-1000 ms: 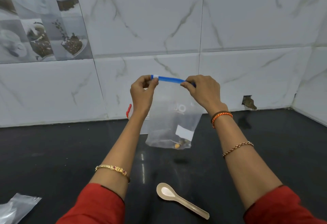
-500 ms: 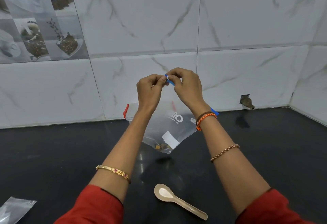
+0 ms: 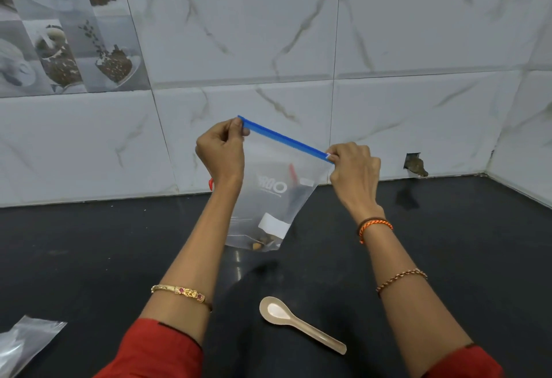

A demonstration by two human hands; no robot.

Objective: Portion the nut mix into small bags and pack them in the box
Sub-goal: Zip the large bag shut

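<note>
A glossy black stone table runs back to a wall of white marble-veined tiles, which turns a corner at the far right; a panel of grey printed picture tiles sits at the far left. Both forearms reach forward from red sleeves, raised above the table. The left hand pinches the left end of the blue zip strip of a clear plastic zip bag, its grip clamped on the strip between thumb and curled fingers. The right hand pinches the right end of the same strip, its grip likewise closed on it. The strip is stretched taut between them; its long axis slopes down from the upper left to the lower right. The bag hangs below it in the air, mouth up, with a few brown nuts gathered in its bottom corner. On the near table lies a beige plastic spoon, bowl up and to the left, handle pointing to the near right. A second clear plastic bag lies at the near left edge.
</note>
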